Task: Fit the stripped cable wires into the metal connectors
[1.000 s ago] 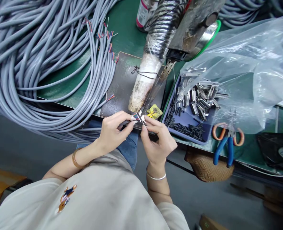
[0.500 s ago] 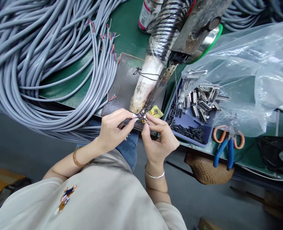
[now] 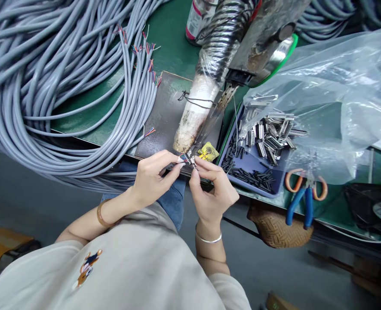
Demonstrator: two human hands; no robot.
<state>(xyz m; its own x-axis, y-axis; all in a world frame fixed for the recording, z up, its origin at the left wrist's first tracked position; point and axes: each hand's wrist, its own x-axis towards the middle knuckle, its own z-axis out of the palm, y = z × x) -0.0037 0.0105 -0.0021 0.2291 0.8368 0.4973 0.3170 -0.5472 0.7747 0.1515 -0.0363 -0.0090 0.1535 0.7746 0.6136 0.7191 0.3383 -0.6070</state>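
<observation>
My left hand [image 3: 153, 174] is closed in a pinch on thin coloured wires [image 3: 184, 158], which run to a small metal multi-pin connector [image 3: 190, 157]. Thumb and forefinger of my right hand [image 3: 214, 183] pinch a thin wire [image 3: 194, 166] beside the connector; its far end is too small to follow. Just above the connector, the soldering iron [image 3: 222, 103] points down from its mount. Beside it, the open end of a white fume hose [image 3: 190, 125] hangs over my fingers. A yellow sponge-like pad [image 3: 209, 151] lies right of the connector.
Bundled grey cables [image 3: 26, 116] with stripped ends cover the left side. A purple tray [image 3: 242, 163] holds black sleeves and several connectors under a clear plastic bag [image 3: 332, 103]. Blue-and-orange pliers [image 3: 302, 198] overhang the table edge. A bottle [image 3: 198, 23] stands at the back.
Both hands have dropped slightly with the connector, away from the iron's tip. More of the connector and the yellow pad shows now. Both pinches stay closed.
</observation>
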